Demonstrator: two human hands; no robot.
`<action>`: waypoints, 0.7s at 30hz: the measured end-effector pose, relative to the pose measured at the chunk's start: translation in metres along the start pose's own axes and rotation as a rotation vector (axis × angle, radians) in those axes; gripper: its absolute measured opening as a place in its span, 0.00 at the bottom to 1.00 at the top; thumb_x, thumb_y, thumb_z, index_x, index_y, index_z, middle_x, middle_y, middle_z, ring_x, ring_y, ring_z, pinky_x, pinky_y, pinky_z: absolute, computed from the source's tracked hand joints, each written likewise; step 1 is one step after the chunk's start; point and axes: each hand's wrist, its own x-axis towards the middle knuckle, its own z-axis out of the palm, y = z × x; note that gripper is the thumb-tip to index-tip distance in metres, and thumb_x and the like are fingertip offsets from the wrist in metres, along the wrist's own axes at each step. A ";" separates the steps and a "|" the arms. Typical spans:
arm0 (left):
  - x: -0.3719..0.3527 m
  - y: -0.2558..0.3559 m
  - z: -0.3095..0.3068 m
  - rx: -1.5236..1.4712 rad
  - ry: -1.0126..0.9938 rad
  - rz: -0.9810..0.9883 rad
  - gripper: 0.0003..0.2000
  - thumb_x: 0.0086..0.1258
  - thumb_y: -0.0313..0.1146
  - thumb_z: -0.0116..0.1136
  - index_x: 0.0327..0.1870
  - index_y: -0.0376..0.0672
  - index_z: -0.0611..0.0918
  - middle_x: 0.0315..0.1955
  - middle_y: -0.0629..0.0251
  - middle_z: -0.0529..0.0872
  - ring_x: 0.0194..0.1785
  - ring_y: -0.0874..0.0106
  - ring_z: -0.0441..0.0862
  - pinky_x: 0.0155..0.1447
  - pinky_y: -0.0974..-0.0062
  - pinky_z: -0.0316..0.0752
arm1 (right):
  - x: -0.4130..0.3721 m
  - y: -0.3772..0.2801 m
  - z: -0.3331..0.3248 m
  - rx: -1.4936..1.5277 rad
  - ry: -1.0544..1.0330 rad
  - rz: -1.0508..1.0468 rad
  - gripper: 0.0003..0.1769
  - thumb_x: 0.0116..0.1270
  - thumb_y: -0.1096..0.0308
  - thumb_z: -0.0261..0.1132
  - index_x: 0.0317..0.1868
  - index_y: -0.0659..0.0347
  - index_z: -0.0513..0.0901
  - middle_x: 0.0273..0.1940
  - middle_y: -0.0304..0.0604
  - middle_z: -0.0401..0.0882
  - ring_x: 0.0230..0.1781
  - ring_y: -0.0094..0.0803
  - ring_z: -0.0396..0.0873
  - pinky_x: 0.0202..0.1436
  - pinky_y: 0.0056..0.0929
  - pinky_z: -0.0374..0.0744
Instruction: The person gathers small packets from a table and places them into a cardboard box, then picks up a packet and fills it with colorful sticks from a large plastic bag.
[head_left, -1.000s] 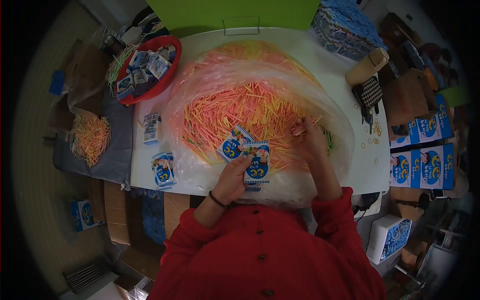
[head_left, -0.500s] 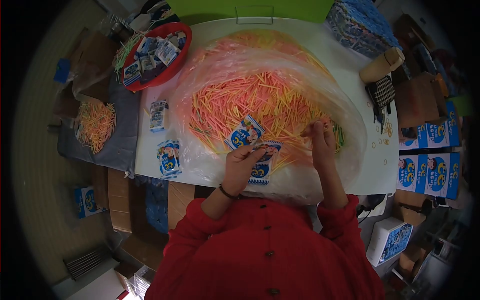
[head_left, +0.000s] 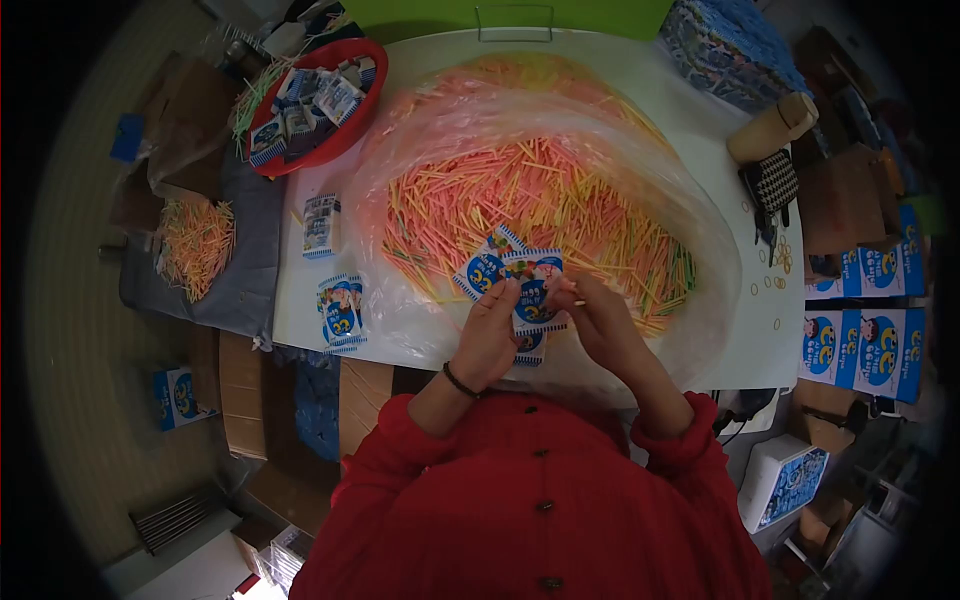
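- Since half a second ago my right hand has come back from the far-right side of the heap to meet my left hand near the table's near edge.
- My left hand's fingers are closed on the flat blue-and-white printed packet, holding it up just above the heap.
- My right hand's fingers are pinched shut against that packet's right edge. I cannot tell if sticks are in the pinch.
- The packet looks light, thin and floppy, easy to crease. I judge it is best held by its edges, thumb in front and fingers behind.
- The thin pink, orange and yellow sticks look light, stiff and slippery, so I would take them as a small bundle at mid-length. They lie in a clear plastic bag and are too many to count.
- Near my hands I count three packets: the held one, a second packet just left of it on the heap, and a third packet under my hands.
- Far left stands one round red plastic bowl heaped with packets I cannot count.
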 end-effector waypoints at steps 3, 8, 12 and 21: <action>0.001 -0.004 0.009 -0.123 -0.007 -0.047 0.14 0.80 0.39 0.46 0.54 0.40 0.78 0.47 0.65 0.85 0.45 0.74 0.85 0.47 0.75 0.83 | -0.002 0.010 0.003 -0.149 -0.027 -0.105 0.06 0.74 0.75 0.53 0.46 0.65 0.75 0.41 0.46 0.80 0.44 0.36 0.81 0.48 0.31 0.77; -0.007 0.000 -0.003 0.059 -0.041 0.044 0.10 0.76 0.31 0.51 0.51 0.37 0.80 0.43 0.63 0.87 0.45 0.71 0.85 0.51 0.70 0.83 | 0.002 0.044 -0.020 -0.066 0.223 -0.243 0.07 0.72 0.77 0.54 0.48 0.63 0.76 0.47 0.46 0.80 0.49 0.40 0.80 0.50 0.32 0.77; -0.006 -0.003 -0.007 0.134 0.002 0.141 0.08 0.74 0.26 0.54 0.49 0.35 0.81 0.43 0.62 0.87 0.45 0.71 0.86 0.52 0.70 0.82 | 0.007 0.078 -0.036 -0.262 0.157 -0.222 0.07 0.74 0.76 0.52 0.48 0.62 0.76 0.48 0.45 0.80 0.50 0.36 0.80 0.50 0.31 0.78; 0.002 -0.009 -0.002 0.013 0.017 0.069 0.10 0.76 0.29 0.51 0.52 0.36 0.81 0.48 0.60 0.86 0.48 0.71 0.84 0.54 0.72 0.81 | -0.012 0.006 0.004 0.122 -0.035 -0.012 0.08 0.73 0.81 0.52 0.48 0.64 0.75 0.46 0.43 0.79 0.48 0.32 0.78 0.54 0.30 0.76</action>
